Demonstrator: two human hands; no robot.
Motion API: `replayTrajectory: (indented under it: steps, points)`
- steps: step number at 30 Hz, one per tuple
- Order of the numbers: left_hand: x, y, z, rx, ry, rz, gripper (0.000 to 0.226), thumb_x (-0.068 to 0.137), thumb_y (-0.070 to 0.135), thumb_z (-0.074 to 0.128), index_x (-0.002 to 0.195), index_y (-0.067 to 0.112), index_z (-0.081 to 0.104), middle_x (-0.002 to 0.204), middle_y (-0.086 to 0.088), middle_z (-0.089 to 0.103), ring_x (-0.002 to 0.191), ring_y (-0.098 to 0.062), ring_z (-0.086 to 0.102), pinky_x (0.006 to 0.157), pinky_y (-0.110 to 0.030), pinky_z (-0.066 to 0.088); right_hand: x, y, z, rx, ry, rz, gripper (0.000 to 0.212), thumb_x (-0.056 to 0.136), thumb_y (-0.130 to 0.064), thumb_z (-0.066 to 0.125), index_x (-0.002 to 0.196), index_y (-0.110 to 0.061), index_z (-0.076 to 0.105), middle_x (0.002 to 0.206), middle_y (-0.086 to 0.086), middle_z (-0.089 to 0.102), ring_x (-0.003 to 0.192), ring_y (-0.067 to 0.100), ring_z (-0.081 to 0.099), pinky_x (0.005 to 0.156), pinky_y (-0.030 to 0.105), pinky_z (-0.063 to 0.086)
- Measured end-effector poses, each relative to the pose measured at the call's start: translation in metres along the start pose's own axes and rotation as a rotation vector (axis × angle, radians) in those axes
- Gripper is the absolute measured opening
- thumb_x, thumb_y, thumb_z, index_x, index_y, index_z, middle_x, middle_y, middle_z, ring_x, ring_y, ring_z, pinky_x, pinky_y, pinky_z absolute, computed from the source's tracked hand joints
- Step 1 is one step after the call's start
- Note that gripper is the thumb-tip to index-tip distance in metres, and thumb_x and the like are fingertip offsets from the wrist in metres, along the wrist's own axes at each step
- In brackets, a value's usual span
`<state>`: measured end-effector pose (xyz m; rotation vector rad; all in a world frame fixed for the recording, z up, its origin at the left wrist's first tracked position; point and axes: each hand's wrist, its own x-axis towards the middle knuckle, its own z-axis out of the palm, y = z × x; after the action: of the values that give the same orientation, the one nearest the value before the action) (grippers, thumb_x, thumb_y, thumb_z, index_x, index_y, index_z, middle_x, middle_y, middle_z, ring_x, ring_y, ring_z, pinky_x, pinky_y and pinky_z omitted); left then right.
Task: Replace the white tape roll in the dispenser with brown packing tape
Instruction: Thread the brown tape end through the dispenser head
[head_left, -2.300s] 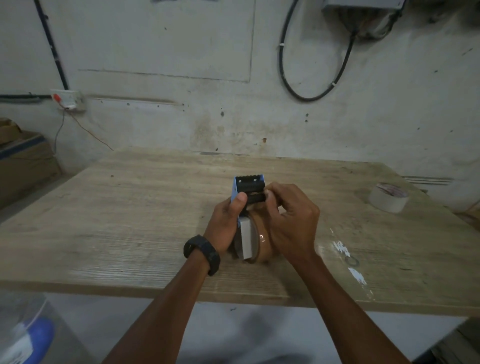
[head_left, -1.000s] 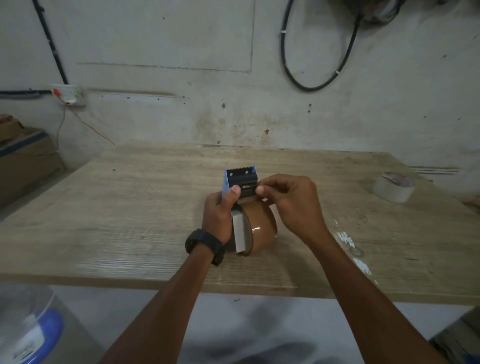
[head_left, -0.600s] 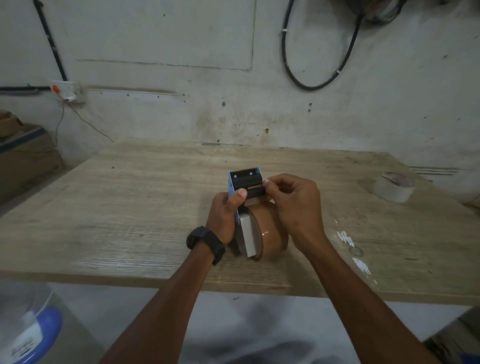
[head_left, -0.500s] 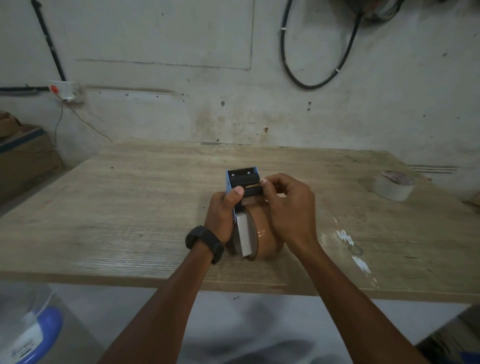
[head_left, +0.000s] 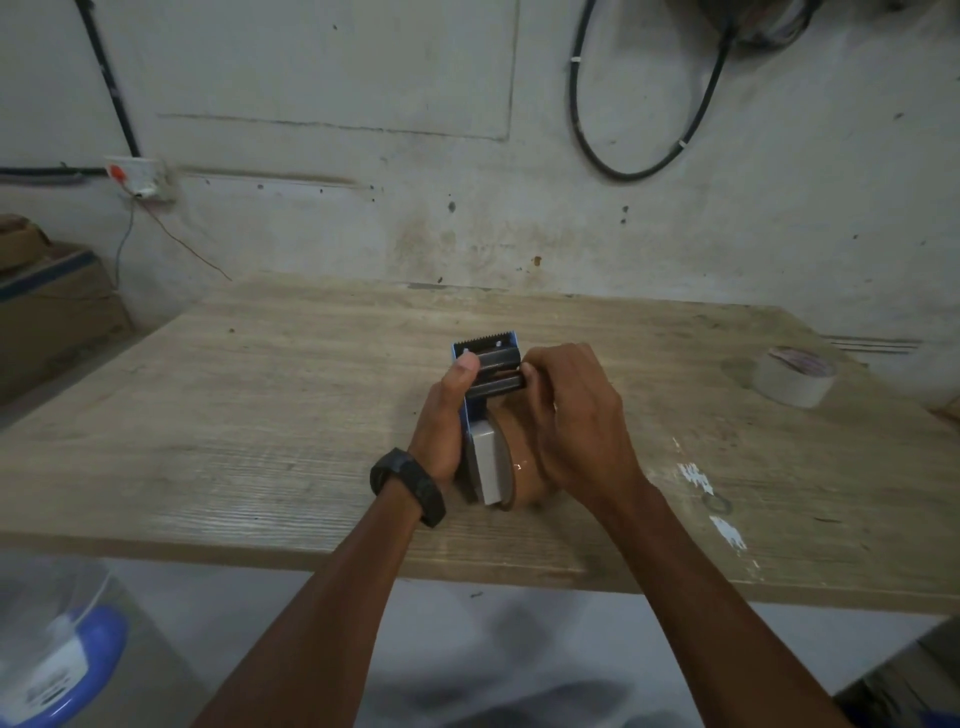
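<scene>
**Head view.**

- Worktop: worn pale wood set against a wall.
- Dispenser: blue frame held just above the worktop, mid-width and nearer the front edge. Its long axis runs front to back, with the toothed cutter at the far end and the roll at the near end.
- Brown packing tape: seated on the dispenser's hub, between the two wrists.
- Left hand: closed round the frame from the left, thumb on the upper black roller. It wears a black wristband.
- Right hand: fingers curled at the right ends of the rollers, pinching a brown strip between them, apparently the tape's free end. It is the nearer hand for threading, and the pull would run away toward the cutter.
- White tape roll: lying flat near the right edge, well apart from the hands and out of the dispenser.
</scene>
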<state>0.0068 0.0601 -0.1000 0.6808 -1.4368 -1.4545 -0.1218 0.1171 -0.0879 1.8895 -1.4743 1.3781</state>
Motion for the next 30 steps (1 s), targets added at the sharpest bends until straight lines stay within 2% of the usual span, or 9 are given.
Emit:
replayTrajectory:
  steps: [4, 6, 9, 14, 17, 20, 22, 27, 30]
  points:
    - [-0.002, 0.002, 0.0, 0.141, -0.022, 0.031, 0.046, 0.065, 0.089, 0.039, 0.082, 0.06, 0.071, 0.083, 0.027, 0.075, 0.08, 0.004, 0.07, 0.095, -0.045, 0.052, -0.004, 0.005, -0.002, 0.002, 0.017, -0.04, 0.008, 0.097, -0.009, 0.047, 0.096, -0.01, 0.054, 0.089, 0.008, 0.058, 0.084, 0.011, 0.046, 0.075, 0.012, 0.033]
    - [-0.001, 0.001, -0.001, 0.155, -0.057, 0.014, 0.062, 0.049, 0.104, 0.035, 0.083, 0.064, 0.068, 0.084, 0.026, 0.075, 0.082, 0.002, 0.072, 0.094, -0.043, 0.053, -0.005, 0.007, -0.003, 0.005, 0.045, -0.003, 0.008, 0.096, -0.006, 0.049, 0.095, -0.008, 0.057, 0.089, 0.007, 0.058, 0.084, 0.006, 0.042, 0.077, 0.007, 0.033]
    - [0.002, 0.0, 0.0, 0.114, -0.037, 0.007, 0.071, 0.04, 0.106, 0.034, 0.083, 0.062, 0.07, 0.085, 0.018, 0.077, 0.087, -0.004, 0.073, 0.097, -0.045, 0.052, -0.006, 0.006, -0.002, -0.008, 0.082, 0.016, 0.01, 0.095, -0.004, 0.052, 0.093, -0.003, 0.061, 0.087, 0.008, 0.059, 0.084, 0.004, 0.04, 0.079, 0.005, 0.032]
    - [0.005, 0.002, 0.004, 0.131, -0.007, -0.036, 0.074, 0.046, 0.105, 0.032, 0.083, 0.056, 0.073, 0.097, 0.0, 0.078, 0.1, -0.025, 0.073, 0.1, -0.053, 0.051, -0.003, 0.009, -0.002, -0.058, 0.104, -0.013, 0.014, 0.095, -0.005, 0.05, 0.091, 0.001, 0.063, 0.086, 0.012, 0.061, 0.082, 0.013, 0.046, 0.079, 0.006, 0.031]
    - [0.007, 0.003, 0.003, 0.132, -0.02, -0.069, 0.063, 0.064, 0.097, 0.027, 0.082, 0.058, 0.073, 0.095, 0.004, 0.077, 0.102, -0.024, 0.071, 0.103, -0.052, 0.049, -0.001, 0.009, -0.002, -0.065, 0.106, 0.061, 0.01, 0.094, -0.004, 0.054, 0.092, -0.001, 0.064, 0.086, 0.008, 0.062, 0.08, 0.007, 0.045, 0.077, 0.003, 0.032]
    - [0.008, 0.001, 0.004, 0.156, -0.047, -0.077, 0.064, 0.059, 0.099, 0.028, 0.087, 0.06, 0.071, 0.093, 0.008, 0.078, 0.1, -0.02, 0.072, 0.099, -0.045, 0.052, 0.004, 0.004, -0.004, 0.024, 0.124, 0.214, 0.008, 0.095, -0.003, 0.058, 0.092, -0.006, 0.064, 0.085, 0.001, 0.063, 0.074, 0.004, 0.05, 0.07, 0.004, 0.037]
    - [0.007, 0.002, 0.006, 0.179, -0.042, -0.069, 0.056, 0.071, 0.088, 0.023, 0.086, 0.061, 0.07, 0.092, 0.009, 0.077, 0.099, -0.018, 0.072, 0.101, -0.047, 0.051, 0.007, 0.005, -0.006, 0.037, 0.093, 0.249, 0.008, 0.097, -0.005, 0.057, 0.093, -0.008, 0.064, 0.086, -0.002, 0.062, 0.075, 0.006, 0.052, 0.07, 0.008, 0.039]
    - [0.008, 0.003, 0.014, 0.262, 0.026, -0.107, 0.062, 0.082, 0.074, 0.019, 0.087, 0.036, 0.067, 0.093, -0.003, 0.075, 0.094, -0.025, 0.071, 0.096, -0.045, 0.053, 0.016, 0.009, -0.011, -0.152, -0.1, 0.201, 0.009, 0.098, -0.008, 0.055, 0.097, -0.008, 0.064, 0.092, -0.001, 0.057, 0.081, 0.009, 0.049, 0.067, 0.018, 0.037]
    - [0.009, 0.004, 0.017, 0.291, 0.032, -0.114, 0.064, 0.078, 0.076, 0.019, 0.085, 0.034, 0.066, 0.086, -0.002, 0.074, 0.088, -0.023, 0.071, 0.086, -0.037, 0.053, 0.02, 0.0, -0.007, -0.145, -0.09, 0.385, 0.012, 0.101, -0.012, 0.051, 0.097, -0.012, 0.063, 0.091, -0.001, 0.062, 0.079, 0.009, 0.054, 0.065, 0.018, 0.042]
